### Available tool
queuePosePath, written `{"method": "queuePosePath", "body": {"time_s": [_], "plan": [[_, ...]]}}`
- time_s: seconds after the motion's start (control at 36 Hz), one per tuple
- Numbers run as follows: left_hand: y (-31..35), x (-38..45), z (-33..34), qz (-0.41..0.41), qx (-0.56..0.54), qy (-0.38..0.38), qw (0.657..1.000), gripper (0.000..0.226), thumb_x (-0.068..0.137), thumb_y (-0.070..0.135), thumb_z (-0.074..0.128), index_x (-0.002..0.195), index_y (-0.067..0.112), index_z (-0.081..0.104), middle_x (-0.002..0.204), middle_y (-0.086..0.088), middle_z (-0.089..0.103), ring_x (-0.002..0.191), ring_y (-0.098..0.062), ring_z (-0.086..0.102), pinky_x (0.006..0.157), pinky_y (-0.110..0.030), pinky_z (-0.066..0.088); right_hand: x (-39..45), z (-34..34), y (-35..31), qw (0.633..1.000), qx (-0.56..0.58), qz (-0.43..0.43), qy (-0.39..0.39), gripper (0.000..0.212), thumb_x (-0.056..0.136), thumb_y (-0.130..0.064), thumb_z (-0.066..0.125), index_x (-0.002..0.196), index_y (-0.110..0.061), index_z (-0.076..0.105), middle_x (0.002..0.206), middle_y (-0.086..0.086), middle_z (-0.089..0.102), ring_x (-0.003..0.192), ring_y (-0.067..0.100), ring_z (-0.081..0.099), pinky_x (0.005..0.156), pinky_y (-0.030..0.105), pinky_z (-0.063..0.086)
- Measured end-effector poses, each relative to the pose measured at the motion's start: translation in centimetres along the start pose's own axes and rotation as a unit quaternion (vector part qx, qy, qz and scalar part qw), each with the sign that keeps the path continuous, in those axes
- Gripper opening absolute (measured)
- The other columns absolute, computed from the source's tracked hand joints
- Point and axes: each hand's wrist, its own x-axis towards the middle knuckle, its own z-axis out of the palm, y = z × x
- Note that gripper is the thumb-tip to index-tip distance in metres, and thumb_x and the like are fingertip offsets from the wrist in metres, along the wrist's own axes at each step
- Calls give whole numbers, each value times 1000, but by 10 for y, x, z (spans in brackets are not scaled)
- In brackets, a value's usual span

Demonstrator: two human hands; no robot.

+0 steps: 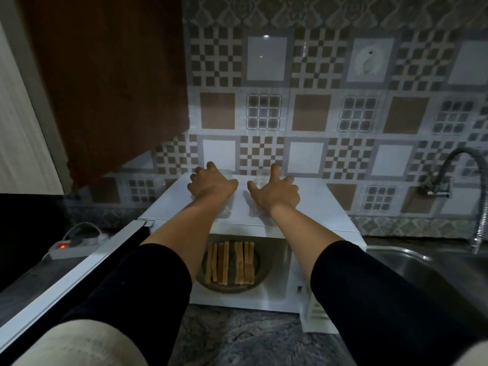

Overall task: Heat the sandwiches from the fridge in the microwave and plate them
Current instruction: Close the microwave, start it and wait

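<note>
Several toasted sandwich halves (229, 262) stand on edge on the round turntable plate (232, 287) inside the white microwave (317, 207). Its door (79, 273) is swung wide to the left. Two clear plastic containers lie on the microwave's top. My left hand (211, 183) covers the left container (225, 210), fingers curled over its far edge. My right hand (274, 191) lies over the right container (260, 175) with fingers spread. My forearms hide most of both containers.
A steel sink (422, 268) with a flexible faucet (464, 159) sits to the right. A power strip (63, 247) with a lit red switch lies on the left counter. A brown wall cabinet (105, 88) hangs above left. Speckled stone counter (250, 336) runs along the front.
</note>
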Motion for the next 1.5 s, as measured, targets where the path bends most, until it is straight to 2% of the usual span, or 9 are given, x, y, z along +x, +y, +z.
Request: {"method": "queuePosePath", "body": {"time_s": [0.17, 0.33, 0.5, 0.64, 0.78, 0.89, 1.06, 1.25, 1.5], "plan": [[-4, 2, -1, 6, -17, 8, 1000, 89, 80, 65, 56, 148, 18, 23, 150, -16, 32, 138, -35, 32, 107, -47, 35, 0, 1, -2, 1000, -7, 5, 3, 88, 84, -74, 37, 152, -32, -1, 154, 17, 19, 132, 37, 36, 100, 42, 37], [-9, -5, -15, 18, -56, 47, 997, 80, 88, 68, 36, 148, 17, 22, 154, -16, 25, 142, -37, 24, 111, -53, 29, -13, -10, -9, 998, -22, -6, 64, 83, 86, -74, 28, 152, -30, 4, 146, 19, 30, 130, 39, 34, 101, 49, 31], [-34, -12, -45, 18, -48, 37, 998, 75, 91, 66, 21, 147, 17, 30, 154, -15, 29, 140, -38, 28, 111, -54, 28, -37, -24, -22, 989, -6, -44, 140, 71, 90, -61, 33, 150, -29, 12, 141, 17, 35, 129, 35, 34, 101, 51, 32], [-85, -25, -79, 21, -34, 6, 999, 75, 91, 63, 13, 139, 12, 42, 146, -15, 40, 131, -37, 38, 105, -47, 34, -86, -18, -41, 976, 32, -132, 173, 61, 90, -48, 44, 144, -21, 32, 133, 15, 41, 125, 33, 37, 98, 48, 30], [-135, -50, -110, -20, -89, -71, 993, 73, 97, 58, 16, 132, 5, 51, 136, -21, 52, 120, -35, 52, 102, -41, 42, -150, 1, -66, 970, 70, -205, 110, 49, 92, -40, 48, 134, -16, 46, 137, 12, 41, 128, 29, 36, 102, 48, 33], [-174, -84, -136, -64, -145, -149, 976, 72, 99, 57, 17, 144, 5, 37, 147, -19, 39, 133, -36, 40, 106, -44, 34, -203, 23, -84, 960, 81, -265, 35, 46, 95, -38, 45, 134, -13, 48, 133, 9, 44, 126, 27, 39, 101, 44, 36], [-219, -134, -153, -113, -187, -283, 934, 79, 93, 66, 7, 148, 15, 33, 153, -15, 28, 140, -34, 30, 106, -47, 30, -279, 49, -112, 944, 92, -313, -54, 49, 95, -39, 46, 138, -16, 44, 141, 5, 40, 132, 26, 36, 106, 45, 34], [-233, -170, -151, -70, -252, -256, 931, 70, 100, 54, 13, 145, 7, 38, 156, -10, 26, 144, -24, 25, 114, -34, 20, -337, 54, -116, 927, 91, -344, -123, 48, 98, -46, 37, 145, -33, 35, 151, 0, 34, 134, 27, 33, 107, 50, 32], [-231, -182, -144, -54, -280, -262, 922, 77, 98, 59, 10, 144, 5, 38, 152, -12, 34, 140, -30, 32, 118, -45, 22, -354, 22, -95, 942, 133, -284, -123, 46, 98, -47, 33, 128, -22, 58, 134, 4, 51, 124, 25, 45, 101, 42, 40]]}}
